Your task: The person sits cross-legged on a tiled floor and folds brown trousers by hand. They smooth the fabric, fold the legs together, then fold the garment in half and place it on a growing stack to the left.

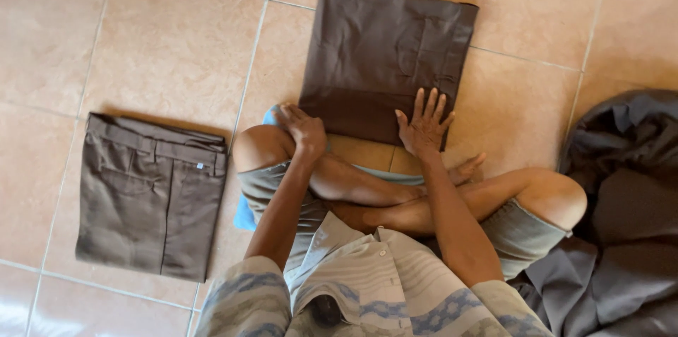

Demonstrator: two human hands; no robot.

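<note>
Head camera looks straight down at a person sitting cross-legged on a floor of tan tiles [169, 47]. Right in front of the crossed legs lies a pair of dark brown trousers [385, 54], folded into a neat flat block.

The right hand [425, 125] lies flat on the near edge of the folded trousers. Its fingers are spread wide and straight. It presses down and grips nothing.

The left hand [304, 125] sits at the near left corner of the same trousers. Its fingers are curled down, touching the cloth edge there. Whether it pinches the cloth cannot be told.

A bit of blue cloth [246, 213] peeks out under the left knee.

Off to the left, well apart, lies another folded pair of trousers [148, 203], grey-brown, with its belt loops on top. On the right side, a loose heap of dark grey clothes [621, 188] rests beside the right knee.

The person wears grey shorts and a striped shirt [381, 287].
</note>
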